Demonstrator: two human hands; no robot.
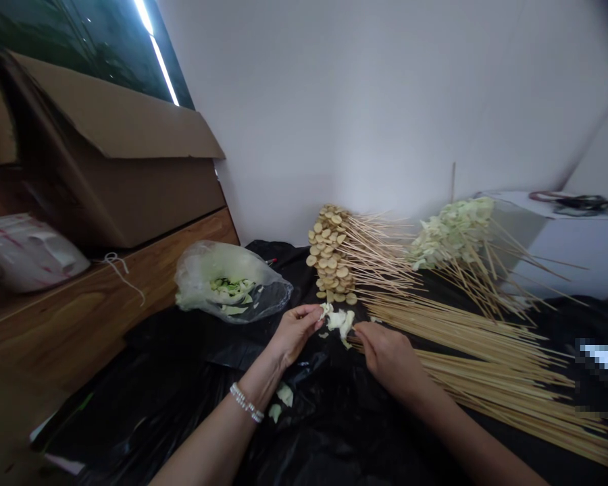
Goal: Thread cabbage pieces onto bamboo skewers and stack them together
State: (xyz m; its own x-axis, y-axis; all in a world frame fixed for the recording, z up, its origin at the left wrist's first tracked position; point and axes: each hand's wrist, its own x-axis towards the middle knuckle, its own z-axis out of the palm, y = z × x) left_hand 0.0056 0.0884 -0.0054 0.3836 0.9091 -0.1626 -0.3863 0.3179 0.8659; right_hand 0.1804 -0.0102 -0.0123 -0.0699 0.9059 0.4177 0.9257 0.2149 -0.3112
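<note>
**Pale green vegetable pieces (340, 322) pinched beside bamboo skewers (486, 358)**

The left hand's (296, 331) fingers pinched the pieces above a black plastic sheet (146, 364). The right hand's (390, 358) fingers, pressed together, sat just beside them, over the skewer ends. Skewered round slices (329, 256) and skewered green pieces (453, 233) lay ahead; a clear plastic bag (228, 283) lay left, near a cardboard box (116, 155).

A makeshift food-prep corner, whether home or small shop cannot be told: a wooden tabletop (55, 331) partly under black plastic sheeting (132, 405) holds bamboo skewers (491, 358), skewered round food slices (328, 255) and a cardboard box (116, 189), against a plain white wall (334, 115).
</note>
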